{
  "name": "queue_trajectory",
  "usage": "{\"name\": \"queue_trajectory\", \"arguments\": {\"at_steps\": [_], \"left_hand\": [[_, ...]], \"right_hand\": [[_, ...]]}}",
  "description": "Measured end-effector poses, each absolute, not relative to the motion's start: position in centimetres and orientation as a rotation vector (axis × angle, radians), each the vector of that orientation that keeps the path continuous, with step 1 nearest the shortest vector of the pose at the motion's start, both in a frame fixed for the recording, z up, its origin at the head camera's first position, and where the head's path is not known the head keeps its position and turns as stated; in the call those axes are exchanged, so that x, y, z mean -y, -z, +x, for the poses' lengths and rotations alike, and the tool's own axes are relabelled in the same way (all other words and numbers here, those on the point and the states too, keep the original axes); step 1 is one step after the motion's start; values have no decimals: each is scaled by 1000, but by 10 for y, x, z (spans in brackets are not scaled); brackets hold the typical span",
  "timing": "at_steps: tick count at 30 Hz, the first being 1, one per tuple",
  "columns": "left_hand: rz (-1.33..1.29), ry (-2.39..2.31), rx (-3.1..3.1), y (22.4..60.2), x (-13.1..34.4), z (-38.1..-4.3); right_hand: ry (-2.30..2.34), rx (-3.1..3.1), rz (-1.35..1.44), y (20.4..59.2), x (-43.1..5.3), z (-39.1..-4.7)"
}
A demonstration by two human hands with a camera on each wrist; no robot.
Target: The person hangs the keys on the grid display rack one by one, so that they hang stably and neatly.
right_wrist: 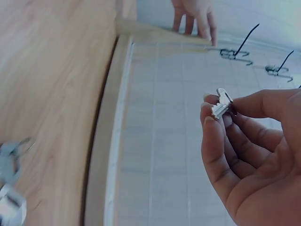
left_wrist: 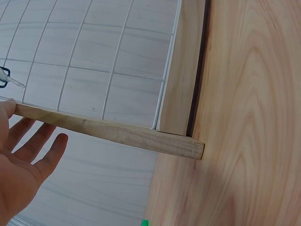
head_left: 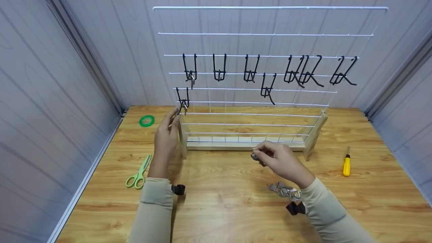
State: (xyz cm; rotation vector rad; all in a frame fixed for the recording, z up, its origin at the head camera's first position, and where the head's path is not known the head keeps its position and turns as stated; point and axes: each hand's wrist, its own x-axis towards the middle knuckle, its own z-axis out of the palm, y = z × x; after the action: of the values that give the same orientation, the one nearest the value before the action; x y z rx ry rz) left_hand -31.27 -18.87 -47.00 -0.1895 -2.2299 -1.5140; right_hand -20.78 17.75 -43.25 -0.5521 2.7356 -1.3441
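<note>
Your right hand (head_left: 281,160) hides part of the small metal piece (right_wrist: 220,106) it pinches. You can't count the metal heap (head_left: 285,191) toward the worktop's (head_left: 219,209) cropped near edge; your right wrist view blurs it. Your left wrist view cuts off your left hand (left_wrist: 21,172) and a green thing (left_wrist: 145,222), too cropped to name.

We see long, pale grey-green cloth sleeves (head_left: 153,219). We also see small, blocky black devices (head_left: 179,189) beside both cuffs (head_left: 156,192).

Back wall (head_left: 135,67), left wall (head_left: 40,101), right wall (head_left: 410,101): pale panelling seen | corners: lined by grey strips (head_left: 82,52) | table (head_left: 216,212): wood-grained, enclosed on three sides
</note>
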Motion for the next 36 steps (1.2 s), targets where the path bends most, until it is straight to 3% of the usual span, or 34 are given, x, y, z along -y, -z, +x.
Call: {"name": "queue_trajectory", "arguments": {"at_steps": [36], "left_hand": [[-182,1509,2237,468,189,-309]], "right_hand": [[2021,-2556,-846,341,-95,-229]]}}
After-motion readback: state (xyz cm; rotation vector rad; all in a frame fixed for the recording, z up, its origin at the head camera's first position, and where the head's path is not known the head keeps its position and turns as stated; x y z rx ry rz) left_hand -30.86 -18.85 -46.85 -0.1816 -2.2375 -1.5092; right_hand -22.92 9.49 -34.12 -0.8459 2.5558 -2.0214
